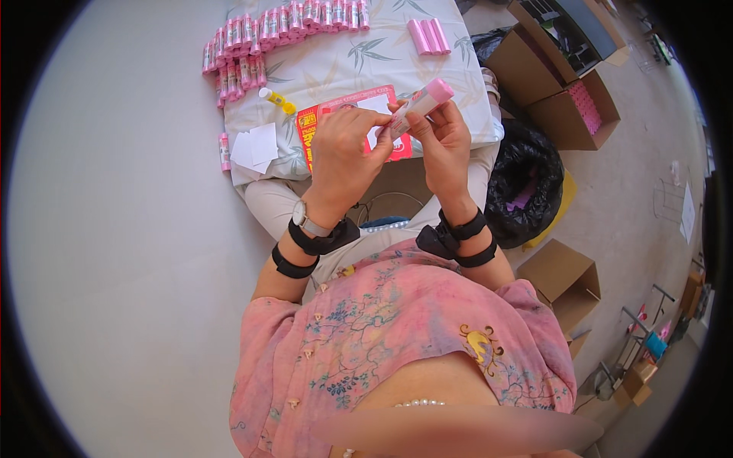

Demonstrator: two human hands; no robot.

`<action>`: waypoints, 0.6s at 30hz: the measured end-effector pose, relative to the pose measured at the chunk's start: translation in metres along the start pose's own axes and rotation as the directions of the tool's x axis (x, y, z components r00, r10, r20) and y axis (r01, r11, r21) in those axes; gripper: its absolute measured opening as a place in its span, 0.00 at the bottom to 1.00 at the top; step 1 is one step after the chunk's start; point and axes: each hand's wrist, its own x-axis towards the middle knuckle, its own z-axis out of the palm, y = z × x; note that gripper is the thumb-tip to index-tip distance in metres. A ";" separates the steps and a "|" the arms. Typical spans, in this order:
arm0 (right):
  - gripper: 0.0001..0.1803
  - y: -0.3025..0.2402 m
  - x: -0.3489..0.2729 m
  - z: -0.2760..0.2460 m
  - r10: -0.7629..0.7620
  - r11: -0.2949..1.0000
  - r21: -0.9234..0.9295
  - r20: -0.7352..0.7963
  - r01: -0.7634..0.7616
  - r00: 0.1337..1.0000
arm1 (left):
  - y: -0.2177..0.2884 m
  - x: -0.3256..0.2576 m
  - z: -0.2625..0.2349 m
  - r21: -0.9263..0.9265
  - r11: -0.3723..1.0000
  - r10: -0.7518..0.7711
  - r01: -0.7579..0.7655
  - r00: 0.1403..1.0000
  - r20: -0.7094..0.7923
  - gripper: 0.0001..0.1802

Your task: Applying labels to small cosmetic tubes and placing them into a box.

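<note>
Over the near edge of the table, both hands hold a pink roll (421, 101) with a white printed label around it; it tilts up to the right. My right hand (444, 149) is closed around its side, the pink end sticking out past the fingers. At the lower end, my left hand (343, 149) pinches the roll's label with thumb and fingertips. Beneath the hands lies a red and yellow printed card (308, 126) with white paper on it. A yellow glue stick (278, 101) with a white end lies left of the card, near several white paper slips (256, 146).
Labelled pink rolls (267, 30) are piled at the table's far left, and one labelled roll (224, 152) lies at the left edge. Plain pink rolls (429, 37) lie far right. Beside the table stand cardboard boxes (569, 114) and a bin lined with a black bag (527, 172).
</note>
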 end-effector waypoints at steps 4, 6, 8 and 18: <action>0.16 0.001 0.001 -0.003 0.001 1.000 -0.015 0.012 -0.001 1.000 | 0.002 0.000 0.004 0.003 0.999 0.034 -0.034 0.998 -0.058 0.11; 0.16 0.001 0.002 -0.004 -0.011 1.000 -0.027 0.010 0.011 1.000 | 0.001 -0.001 0.006 0.014 0.999 0.042 -0.041 0.997 -0.062 0.11; 0.16 0.000 0.001 -0.003 0.000 1.000 -0.019 0.008 0.000 1.000 | 0.000 -0.002 0.006 0.023 0.998 0.051 -0.050 0.997 -0.065 0.11; 0.17 -0.002 0.002 0.000 -0.005 1.000 -0.001 0.001 0.005 1.000 | 0.003 0.002 0.001 0.126 0.978 0.177 -0.168 0.982 -0.064 0.10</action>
